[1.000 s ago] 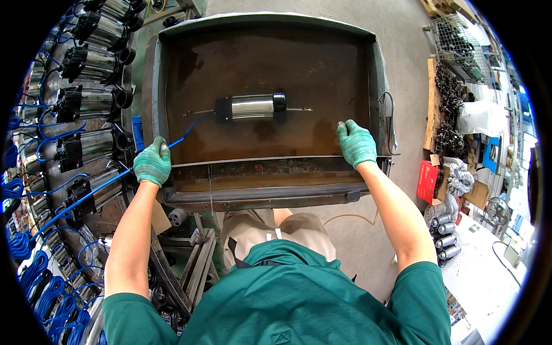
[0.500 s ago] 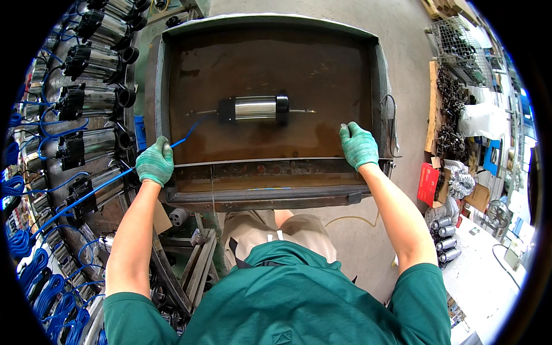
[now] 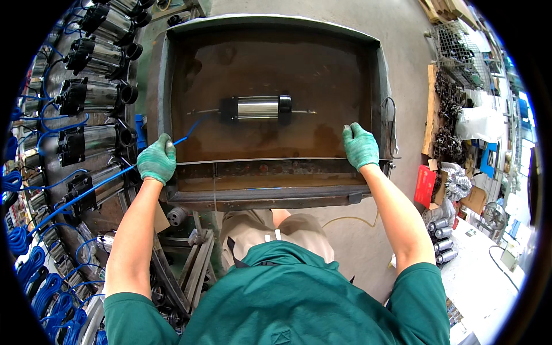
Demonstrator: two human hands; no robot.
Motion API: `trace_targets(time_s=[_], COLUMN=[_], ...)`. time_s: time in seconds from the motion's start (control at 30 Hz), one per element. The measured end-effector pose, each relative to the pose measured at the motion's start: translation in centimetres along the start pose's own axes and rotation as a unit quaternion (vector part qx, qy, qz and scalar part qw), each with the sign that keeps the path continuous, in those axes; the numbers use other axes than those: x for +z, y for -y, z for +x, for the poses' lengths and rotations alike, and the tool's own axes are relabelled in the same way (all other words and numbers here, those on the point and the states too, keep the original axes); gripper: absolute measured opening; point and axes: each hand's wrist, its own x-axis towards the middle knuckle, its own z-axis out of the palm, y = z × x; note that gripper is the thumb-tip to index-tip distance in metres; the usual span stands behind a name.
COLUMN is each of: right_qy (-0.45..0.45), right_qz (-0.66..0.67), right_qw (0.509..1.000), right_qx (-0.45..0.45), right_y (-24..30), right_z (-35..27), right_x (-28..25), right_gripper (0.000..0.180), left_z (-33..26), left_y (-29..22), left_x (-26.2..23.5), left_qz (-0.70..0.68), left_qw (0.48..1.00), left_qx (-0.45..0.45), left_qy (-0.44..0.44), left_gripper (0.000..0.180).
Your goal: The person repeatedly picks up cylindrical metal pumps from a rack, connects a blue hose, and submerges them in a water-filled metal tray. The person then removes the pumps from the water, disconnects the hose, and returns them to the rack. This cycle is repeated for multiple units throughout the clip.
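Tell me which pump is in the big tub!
The lone pump, inside the tub; the row of pumps at left lies outside it.

Submersible pump (image 3: 257,107): smooth, glossy metal barrel. Power cable (image 3: 98,189): smooth plastic sheath. Tank (image 3: 378,86): matt metal side walls.

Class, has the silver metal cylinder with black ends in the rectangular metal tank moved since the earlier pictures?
No: judged by the grey left tank wall, the cylinder shows no clear shift in any direction.
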Motion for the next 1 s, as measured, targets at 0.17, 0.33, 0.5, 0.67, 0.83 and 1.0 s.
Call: trace_targets(time_s=[0.17,0.33,0.5,0.67,0.83,1.0], right_qy=[-0.012,-0.012,0.055,0.079,0.117,0.133], right_qz=[-0.008,-0.016,-0.06,-0.027,-0.112,-0.139], right_qw=[1.0,0.999,0.993,0.992,0.984,0.981], right_qx=[-0.009,-0.038,-0.086,-0.097,-0.076,-0.038], right_y=[-0.1,0.5,4.1,13.8,19.1,21.2], right_z=[0.0,-0.3,0.4,3.3,5.5,6.3], right_x=[0.2,-0.1,-0.1,1.1,3.3,4.3], right_gripper=[0.035,0.032,0.034,0.044,0.057,0.056], left_z=[0.1,0.0,0.3,0.2,0.3,0.1], left_y=[0.1,0.2,-0.1,0.1,0.3,0.8], left_x=[0.0,0.0,-0.4,-0.5,-1.0,-0.5], left_qz=[-0.017,-0.031,-0.045,-0.056,-0.07,-0.091], left_qw=[1.0,0.999,0.999,0.998,0.997,0.996], left_qx=[0.002,0.002,-0.008,-0.008,-0.001,-0.004], left_qy=[0.0,-0.004,0.015,0.002,0.025,0.01], left_gripper=[0.022,0.023,0.024,0.024,0.024,0.024])
